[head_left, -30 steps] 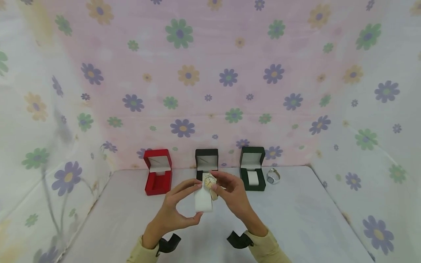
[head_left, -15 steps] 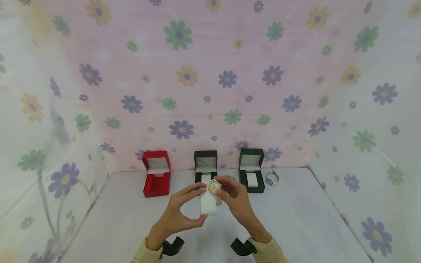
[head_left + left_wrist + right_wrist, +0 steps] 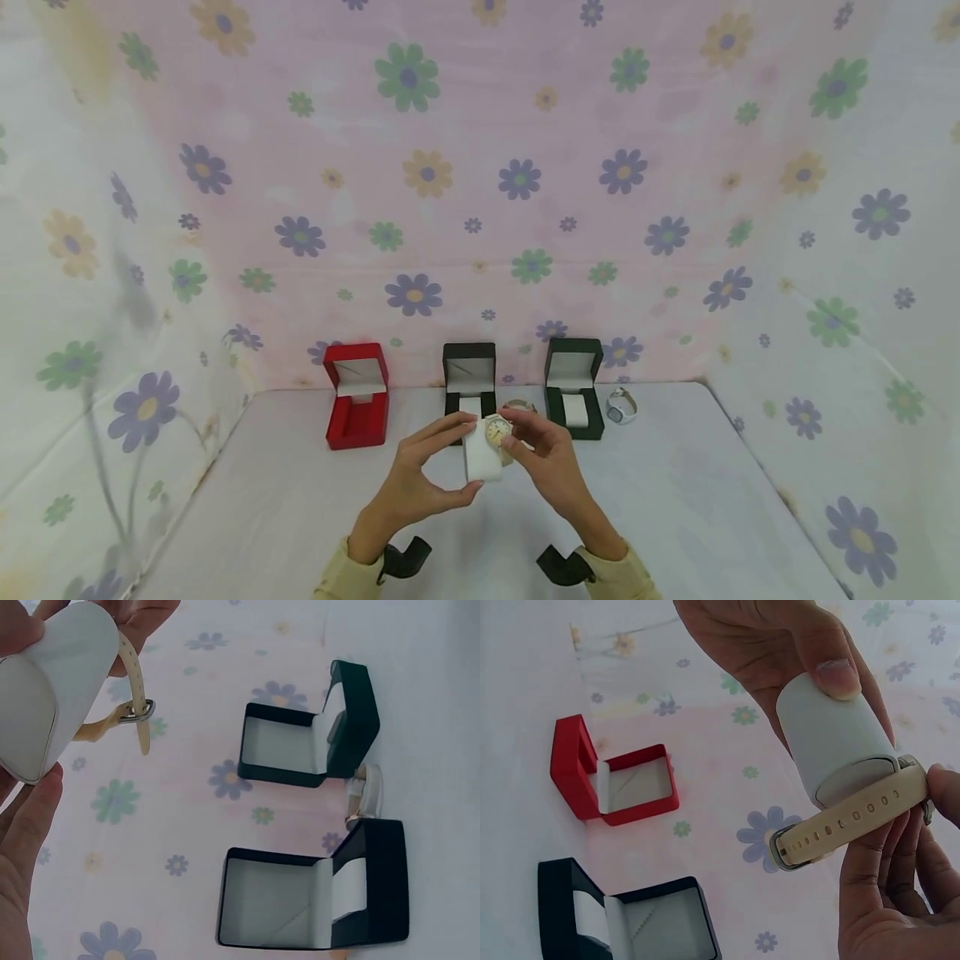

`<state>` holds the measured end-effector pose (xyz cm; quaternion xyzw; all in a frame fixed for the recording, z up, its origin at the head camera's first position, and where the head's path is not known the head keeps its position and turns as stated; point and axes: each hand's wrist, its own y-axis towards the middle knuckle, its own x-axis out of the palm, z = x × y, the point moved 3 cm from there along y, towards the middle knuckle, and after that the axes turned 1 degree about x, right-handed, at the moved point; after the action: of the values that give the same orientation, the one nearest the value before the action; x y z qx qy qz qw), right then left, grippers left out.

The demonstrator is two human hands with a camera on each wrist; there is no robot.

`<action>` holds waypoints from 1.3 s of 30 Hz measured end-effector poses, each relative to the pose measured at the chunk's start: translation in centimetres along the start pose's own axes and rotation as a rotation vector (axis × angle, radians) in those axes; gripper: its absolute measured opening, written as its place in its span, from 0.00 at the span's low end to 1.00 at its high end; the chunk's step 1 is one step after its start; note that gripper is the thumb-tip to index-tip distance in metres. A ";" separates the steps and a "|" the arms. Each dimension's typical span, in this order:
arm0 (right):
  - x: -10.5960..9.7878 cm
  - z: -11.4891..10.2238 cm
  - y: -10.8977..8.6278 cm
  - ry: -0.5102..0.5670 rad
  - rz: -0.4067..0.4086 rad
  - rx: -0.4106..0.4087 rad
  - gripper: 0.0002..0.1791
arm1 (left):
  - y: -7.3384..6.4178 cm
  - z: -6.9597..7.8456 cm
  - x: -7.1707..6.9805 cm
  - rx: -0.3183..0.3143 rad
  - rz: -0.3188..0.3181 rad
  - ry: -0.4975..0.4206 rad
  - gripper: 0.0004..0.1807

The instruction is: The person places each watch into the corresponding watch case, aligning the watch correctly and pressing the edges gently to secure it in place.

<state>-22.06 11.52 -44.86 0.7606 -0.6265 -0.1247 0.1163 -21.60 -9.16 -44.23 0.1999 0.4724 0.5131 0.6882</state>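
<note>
The person's left hand gripped a white watch cushion between thumb and fingers, holding it above the white table. The right hand pinched a beige-strapped wristwatch by its round-dialled case, at the cushion's right edge; the strap's tail passed through its metal buckle. Behind the hands stood three open boxes in a row: a red watch box at left, a black watch box in the middle and a dark green watch box at right, the last two holding white cushions. A light-strapped watch lay between the two dark boxes, and a silver-and-white watch lay just right of the green one.
</note>
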 end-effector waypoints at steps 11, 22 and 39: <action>-1.5 0.9 -0.6 0.000 -0.093 -0.016 0.32 | 0.1 -1.2 1.1 -0.028 -0.002 -0.001 0.41; -1.7 1.3 -1.3 -0.124 -0.139 -0.093 0.45 | 1.7 1.3 1.0 -0.027 0.044 -0.029 0.39; -2.1 1.4 -1.7 -0.208 0.004 -0.225 0.40 | 1.7 1.4 1.3 -0.073 0.018 -0.049 0.41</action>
<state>-21.34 13.87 -46.68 0.7246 -0.6187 -0.2719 0.1354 -21.20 -7.00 -42.87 0.1913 0.4345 0.5311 0.7018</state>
